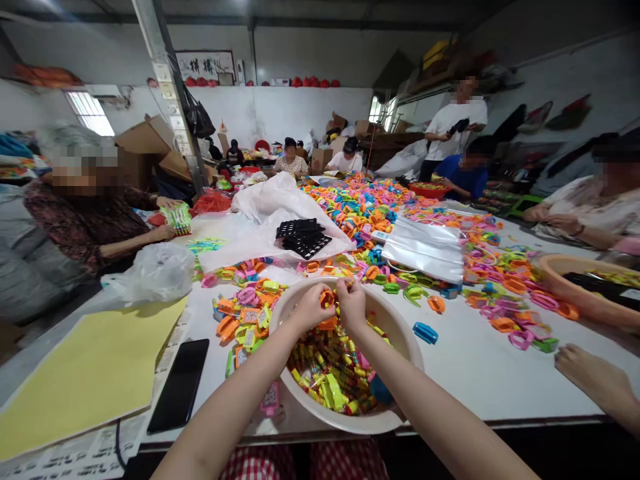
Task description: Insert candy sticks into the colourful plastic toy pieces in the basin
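Both hands are raised over the far side of a cream plastic basin (413,340). My left hand (314,308) is closed around an orange toy watch (327,298), a ring-shaped plastic piece. Close beside it, the fingers of my right hand (353,305) are pinched together at the top; what they hold is too small to make out. Many small yellow-and-red wrapped pieces (320,360) fill the basin below. A yellow-green plastic piece (333,392) lies on top of them.
Colourful toy watches (345,213) are heaped across the white table. A black phone (179,385) and yellow sheet (90,373) lie left. Beyond the basin are black plastic trays (303,238) and a silvery bag (425,250). Co-workers sit around; one's hand (593,373) rests at right.
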Demonstrator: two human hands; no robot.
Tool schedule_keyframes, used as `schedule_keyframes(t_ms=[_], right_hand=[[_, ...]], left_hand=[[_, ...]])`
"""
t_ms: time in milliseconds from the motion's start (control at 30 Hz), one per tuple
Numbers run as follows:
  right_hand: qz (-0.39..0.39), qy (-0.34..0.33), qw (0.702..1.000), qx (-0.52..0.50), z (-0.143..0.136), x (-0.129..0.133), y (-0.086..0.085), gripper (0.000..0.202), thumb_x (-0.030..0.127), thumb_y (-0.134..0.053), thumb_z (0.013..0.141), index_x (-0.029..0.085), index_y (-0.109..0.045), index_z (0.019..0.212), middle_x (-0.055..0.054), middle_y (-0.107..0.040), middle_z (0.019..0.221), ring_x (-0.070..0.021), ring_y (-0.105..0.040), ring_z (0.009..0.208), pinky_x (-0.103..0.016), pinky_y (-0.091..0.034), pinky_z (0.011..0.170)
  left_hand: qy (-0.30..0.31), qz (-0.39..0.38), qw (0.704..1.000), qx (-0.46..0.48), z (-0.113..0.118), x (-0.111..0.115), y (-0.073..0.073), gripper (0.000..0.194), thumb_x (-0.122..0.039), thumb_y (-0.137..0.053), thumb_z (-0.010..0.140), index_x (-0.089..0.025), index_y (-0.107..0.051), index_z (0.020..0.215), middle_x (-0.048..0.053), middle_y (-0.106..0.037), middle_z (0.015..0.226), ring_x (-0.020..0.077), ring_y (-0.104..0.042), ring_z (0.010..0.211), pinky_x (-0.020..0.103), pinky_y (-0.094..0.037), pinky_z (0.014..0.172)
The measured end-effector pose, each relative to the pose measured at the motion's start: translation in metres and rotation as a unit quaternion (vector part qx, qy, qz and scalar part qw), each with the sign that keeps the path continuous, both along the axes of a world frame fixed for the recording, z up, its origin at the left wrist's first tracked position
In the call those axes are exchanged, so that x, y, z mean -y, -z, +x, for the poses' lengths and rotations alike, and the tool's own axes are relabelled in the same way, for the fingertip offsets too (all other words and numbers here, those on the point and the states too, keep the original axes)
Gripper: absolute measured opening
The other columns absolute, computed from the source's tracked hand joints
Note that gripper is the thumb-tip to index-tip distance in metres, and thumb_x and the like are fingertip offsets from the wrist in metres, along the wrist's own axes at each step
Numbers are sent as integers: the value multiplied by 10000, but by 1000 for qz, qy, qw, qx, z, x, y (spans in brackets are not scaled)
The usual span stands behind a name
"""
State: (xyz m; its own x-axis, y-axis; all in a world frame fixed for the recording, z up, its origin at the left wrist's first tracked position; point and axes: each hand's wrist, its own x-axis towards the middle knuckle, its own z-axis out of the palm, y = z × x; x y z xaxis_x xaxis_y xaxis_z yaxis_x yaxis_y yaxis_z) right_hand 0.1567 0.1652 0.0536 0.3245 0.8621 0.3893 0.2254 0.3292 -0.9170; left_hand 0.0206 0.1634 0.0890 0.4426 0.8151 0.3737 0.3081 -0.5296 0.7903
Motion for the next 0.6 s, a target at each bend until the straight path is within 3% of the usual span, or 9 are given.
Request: schedule_keyframes(t_ms=[167,400,600], right_hand=[[15,31,995,-96,-8,0,-3,82,396,-560,754,317,-553,732,-81,-666,729,-243,-602,734,-413,-467,695],[3,67,991,-115,-15,5,-10,137,403,-586,721,304,-501,679,-65,-617,669,-225,-557,694,-373,-446,652],[-12,78,990,-118,-23,10,-22,246,444,-553,702,218,-457,701,4,-524,650,-159,-489,612,-304,-422,592]], left_hand=[[7,-13,1000,11,2,-1,2,214,-114,-570,638,-163,-504,836,20,-585,861,154,-534,782,279,-437,732],[16,-3,1000,24,3,-3,5,248,-121,-590,649,-156,-535,888,34,-613,911,168,-556,838,291,-452,798],[23,-7,1000,15,4,-5,8,230,-128,-583,658,-160,-535,881,40,-619,918,169,-561,842,295,-456,802]])
